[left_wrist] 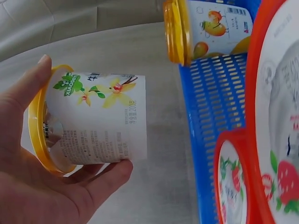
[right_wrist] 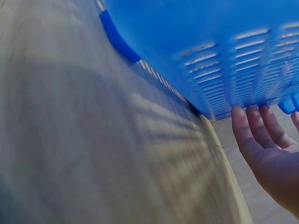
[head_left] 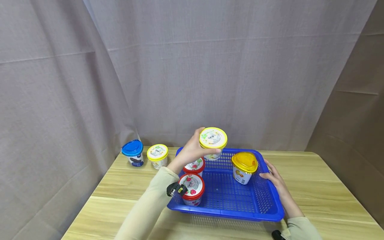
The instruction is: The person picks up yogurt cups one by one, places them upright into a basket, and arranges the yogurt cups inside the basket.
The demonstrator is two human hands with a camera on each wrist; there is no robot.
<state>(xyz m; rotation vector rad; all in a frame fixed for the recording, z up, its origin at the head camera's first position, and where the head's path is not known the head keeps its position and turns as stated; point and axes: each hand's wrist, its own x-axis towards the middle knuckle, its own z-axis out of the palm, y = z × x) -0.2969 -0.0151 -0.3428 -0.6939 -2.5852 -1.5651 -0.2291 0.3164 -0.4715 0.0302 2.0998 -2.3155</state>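
My left hand [head_left: 192, 150] holds a white yogurt cup [left_wrist: 100, 119] with a yellow lid [head_left: 213, 137] above the far side of the blue basket [head_left: 222, 212]. The thumb and fingers grip its opposite sides, and vanilla flowers are printed on it. At the basket's right side is my right hand [head_left: 277, 181], its thumb over the rim and its fingers [right_wrist: 264, 133] against the outer wall. Inside the basket, two red-lidded strawberry cups [head_left: 192, 185] stand at the left. A cup with a domed orange-yellow lid [head_left: 244, 162] leans at the right.
Left of the basket, a blue-lidded cup [head_left: 133, 148] and another yellow-lidded cup [head_left: 157, 152] stand on the wooden table [head_left: 318, 180]. A grey curtain [head_left: 222, 76] hangs behind the table's far edge.
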